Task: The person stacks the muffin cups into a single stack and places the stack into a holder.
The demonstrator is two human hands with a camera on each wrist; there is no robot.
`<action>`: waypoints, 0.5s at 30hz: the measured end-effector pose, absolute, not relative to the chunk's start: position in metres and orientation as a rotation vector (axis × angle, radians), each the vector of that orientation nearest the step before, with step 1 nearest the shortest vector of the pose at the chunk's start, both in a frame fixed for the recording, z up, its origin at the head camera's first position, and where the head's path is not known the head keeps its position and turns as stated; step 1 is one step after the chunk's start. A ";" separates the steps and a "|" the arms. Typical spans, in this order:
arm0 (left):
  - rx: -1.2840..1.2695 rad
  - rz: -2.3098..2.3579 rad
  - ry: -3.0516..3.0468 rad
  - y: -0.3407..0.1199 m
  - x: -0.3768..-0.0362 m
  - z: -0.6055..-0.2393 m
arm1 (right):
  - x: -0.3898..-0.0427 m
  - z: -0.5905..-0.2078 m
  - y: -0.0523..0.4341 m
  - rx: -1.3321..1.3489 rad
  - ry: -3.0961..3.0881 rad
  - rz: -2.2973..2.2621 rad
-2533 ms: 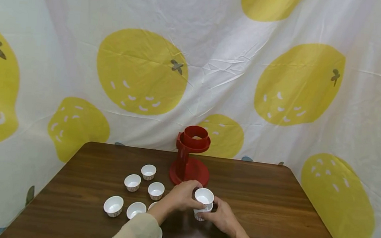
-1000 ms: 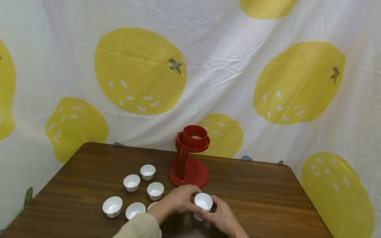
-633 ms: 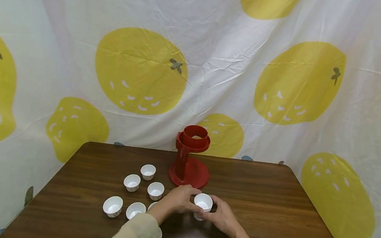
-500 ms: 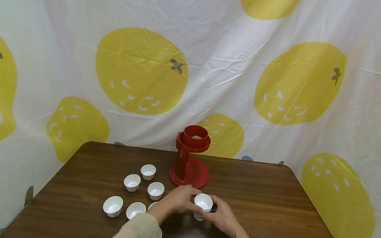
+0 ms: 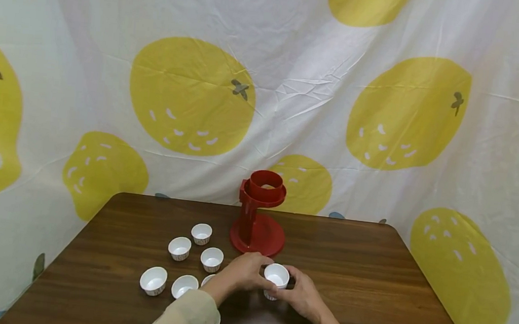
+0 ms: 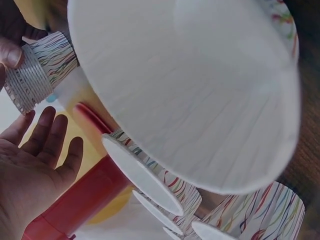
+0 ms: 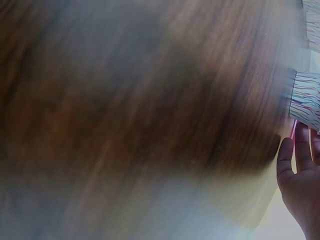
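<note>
Stack of white, squiggle-printed round paper cups point(image 5: 276, 275) pinched by left hand point(image 5: 248, 273), right hand point(image 5: 302, 293); hard squeeze could crumple it.

A screened-off work corner (room type unclear): lemon-print cloth point(image 5: 300, 109), dark wood-grain table point(image 5: 352, 266).

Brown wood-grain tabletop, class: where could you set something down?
Bare: the tabletop right of the right hand and the red plastic stand; also the patch between the left edge and the loose, round white cups. Crowded: around those cups beside the left hand, and where both hands hold the white cup stack.
</note>
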State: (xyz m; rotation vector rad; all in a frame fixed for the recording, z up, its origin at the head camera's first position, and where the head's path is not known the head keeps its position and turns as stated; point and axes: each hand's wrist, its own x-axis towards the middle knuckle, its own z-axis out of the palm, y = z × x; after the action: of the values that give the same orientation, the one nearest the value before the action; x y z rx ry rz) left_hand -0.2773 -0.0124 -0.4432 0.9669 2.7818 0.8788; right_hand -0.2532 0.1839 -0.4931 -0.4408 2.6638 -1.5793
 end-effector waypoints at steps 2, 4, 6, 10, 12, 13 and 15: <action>0.959 0.868 2.787 -0.013 -0.277 -0.442 | -0.253 -0.492 0.184 -0.436 2.658 -1.585; 0.945 0.847 2.800 -0.013 -0.276 -0.441 | -0.252 -0.492 0.184 -0.433 2.658 -1.583; 0.930 0.826 2.814 -0.014 -0.275 -0.439 | -0.252 -0.491 0.184 -0.423 2.658 -1.580; 0.912 0.811 2.827 -0.017 -0.274 -0.437 | -0.253 -0.491 0.184 -0.405 2.655 -1.563; 0.913 0.811 2.826 -0.018 -0.274 -0.435 | -0.253 -0.490 0.184 -0.391 2.647 -1.558; 0.909 0.813 2.824 -0.019 -0.274 -0.434 | -0.253 -0.491 0.184 -0.390 2.643 -1.554; 0.909 0.815 2.825 -0.021 -0.274 -0.433 | -0.254 -0.491 0.184 -0.383 2.638 -1.554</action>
State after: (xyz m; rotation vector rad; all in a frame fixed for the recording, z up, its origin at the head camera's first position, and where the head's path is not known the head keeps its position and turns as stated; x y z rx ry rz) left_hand -0.2737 -0.0208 -0.4326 0.9087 2.8247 0.8150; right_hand -0.2537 0.1841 -0.4908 -0.3835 2.6377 -1.5542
